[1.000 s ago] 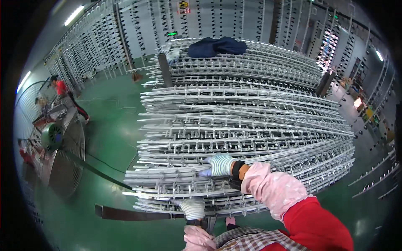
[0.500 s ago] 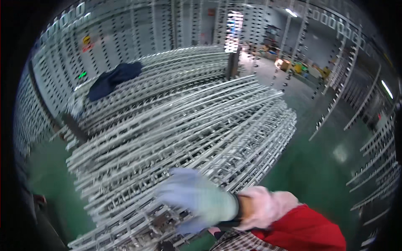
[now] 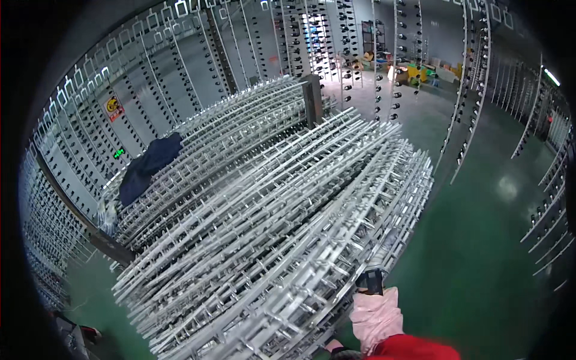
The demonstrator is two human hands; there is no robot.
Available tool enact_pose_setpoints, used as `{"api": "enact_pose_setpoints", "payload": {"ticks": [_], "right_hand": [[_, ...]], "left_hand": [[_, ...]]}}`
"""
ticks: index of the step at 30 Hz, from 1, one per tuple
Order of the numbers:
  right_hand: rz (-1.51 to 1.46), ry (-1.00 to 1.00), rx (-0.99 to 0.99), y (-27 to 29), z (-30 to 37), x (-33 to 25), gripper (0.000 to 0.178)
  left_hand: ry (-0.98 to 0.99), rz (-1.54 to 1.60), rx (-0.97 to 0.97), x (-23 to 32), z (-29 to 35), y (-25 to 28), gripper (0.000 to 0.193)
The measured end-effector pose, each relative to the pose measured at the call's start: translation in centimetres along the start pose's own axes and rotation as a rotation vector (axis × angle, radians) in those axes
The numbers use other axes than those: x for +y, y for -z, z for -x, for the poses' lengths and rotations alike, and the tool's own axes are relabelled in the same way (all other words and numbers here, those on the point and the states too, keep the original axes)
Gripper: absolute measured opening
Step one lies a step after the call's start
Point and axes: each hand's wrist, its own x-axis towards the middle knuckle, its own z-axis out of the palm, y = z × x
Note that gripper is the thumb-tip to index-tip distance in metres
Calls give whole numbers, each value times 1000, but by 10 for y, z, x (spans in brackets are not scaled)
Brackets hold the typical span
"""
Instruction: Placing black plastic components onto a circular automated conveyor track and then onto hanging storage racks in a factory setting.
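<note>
Nearest the lower edge of the view, the right forearm, in a pink sleeve cover over red, reaches up to the near right edge of a big stack of silvery metal racks. The right hand is mostly hidden among the rack ends; only a dark cuff and a hint of pale glove show, so I cannot tell whether it is clamped on a bar or merely resting there. Of the left hand, only a dark cuff shows at the bottom edge beneath the stack's near corner, and its grip cannot be told either.

Each rack looks like a long welded frame of thin bars with short cross-pegs: stiff, probably heavy for its length, and apt to snag on its neighbours. A main rail near an end seems the sound place to hold, not the pegs.

Long axes run from the lower left up to the upper right, and the stack sits on a green floor.

Farther off, a dark blue garment lies on the stack's far left corner, beside an upright dark post. Beyond, hanging racks line the walls.
</note>
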Motion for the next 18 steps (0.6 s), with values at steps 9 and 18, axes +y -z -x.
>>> {"api": "enact_pose_setpoints", "payload": {"ticks": [9,18], "right_hand": [[-178,-178,-112,-40,60,4,64],[-173,-271,-62,-33,96,-7,53]], "left_hand": [[437,183,-633,-32,12,-29,41],[517,250,-827,-38,-4,-35,41]]}}
